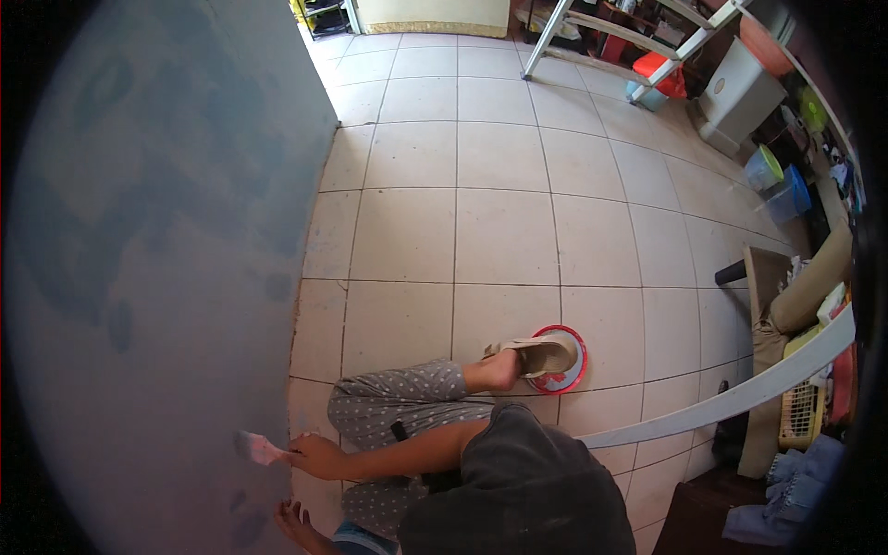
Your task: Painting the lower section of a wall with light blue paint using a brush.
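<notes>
My right hand point(316, 457) grips a paintbrush point(264, 448) with a pink handle, its bristles at the grey, patchily painted wall point(148, 203) on the left. Below it, my left hand point(296, 523) has bent, separated fingers near the foot of the wall and holds nothing that I can see. A blue object point(365, 535), partly hidden, is beside that hand. My legs in grey dotted trousers are folded on the tiles, with a bare foot near a beige sandal point(546, 356) resting on a red-rimmed round lid point(575, 368).
Tiled floor point(499, 231) stretches ahead. A white curved bar point(721, 398) crosses at right. Beyond are a padded seat point(805, 277), a yellow basket point(800, 416), folded blue cloth point(786, 499), plastic buckets point(788, 194), a white cabinet point(735, 97) and a ladder-like frame point(620, 28) at the back.
</notes>
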`<move>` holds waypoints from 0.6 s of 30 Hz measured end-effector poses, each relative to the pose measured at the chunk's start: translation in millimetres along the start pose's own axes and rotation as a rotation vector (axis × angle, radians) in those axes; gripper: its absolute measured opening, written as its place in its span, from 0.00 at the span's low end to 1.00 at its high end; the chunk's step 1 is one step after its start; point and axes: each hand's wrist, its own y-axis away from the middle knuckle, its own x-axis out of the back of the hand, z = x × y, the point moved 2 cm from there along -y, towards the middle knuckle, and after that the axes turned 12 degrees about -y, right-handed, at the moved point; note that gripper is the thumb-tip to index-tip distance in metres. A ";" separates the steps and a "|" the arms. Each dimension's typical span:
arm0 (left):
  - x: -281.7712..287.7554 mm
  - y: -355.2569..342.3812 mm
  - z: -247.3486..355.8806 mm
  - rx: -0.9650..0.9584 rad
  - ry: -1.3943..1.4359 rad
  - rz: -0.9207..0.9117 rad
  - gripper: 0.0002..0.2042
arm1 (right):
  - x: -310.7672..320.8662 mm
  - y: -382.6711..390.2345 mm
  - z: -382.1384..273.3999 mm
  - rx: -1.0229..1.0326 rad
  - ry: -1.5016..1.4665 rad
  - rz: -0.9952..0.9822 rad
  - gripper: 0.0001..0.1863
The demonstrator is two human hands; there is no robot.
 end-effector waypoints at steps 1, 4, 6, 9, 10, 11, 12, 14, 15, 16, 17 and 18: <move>1.5 -1.7 11.5 -0.011 -0.043 0.045 0.15 | 0.7 -5.8 -2.2 -0.064 -0.065 -0.017 0.19; 9.8 0.0 27.1 -0.057 0.052 0.077 0.15 | -7.7 -17.0 -8.0 -0.057 -0.090 -0.040 0.19; 4.2 4.6 28.9 -0.041 0.118 0.035 0.14 | -2.6 -18.2 4.0 -0.076 -0.059 -0.040 0.18; -10.8 10.9 24.3 -0.013 0.167 0.007 0.14 | 6.7 -21.5 -0.7 -0.005 -0.051 0.015 0.18; -11.5 15.3 25.8 -0.022 0.173 0.004 0.13 | 9.8 -21.8 -7.5 0.007 -0.051 0.010 0.17; -7.4 20.4 24.3 0.001 0.183 0.037 0.13 | 8.1 -19.9 -13.8 0.015 -0.055 0.013 0.17; -4.5 27.0 21.7 0.025 0.194 0.068 0.13 | 5.1 -17.1 -14.5 -0.008 -0.061 -0.048 0.17; 2.4 43.0 17.0 0.046 0.225 0.120 0.13 | 0.5 -12.4 -11.6 -0.090 0.023 -0.171 0.17; 4.0 48.7 11.9 0.062 0.257 0.131 0.13 | -1.5 -8.4 -10.1 -0.063 0.029 -0.163 0.17; 5.3 53.8 5.0 0.079 0.291 0.148 0.13 | -3.3 -3.4 -9.1 -0.037 0.033 -0.162 0.17; 6.6 59.7 3.4 0.098 0.278 0.168 0.13 | -4.2 1.0 -11.9 -0.066 0.060 -0.186 0.17; 8.2 65.1 2.4 0.118 0.267 0.196 0.13 | -5.3 5.0 -15.4 -0.089 0.087 -0.219 0.18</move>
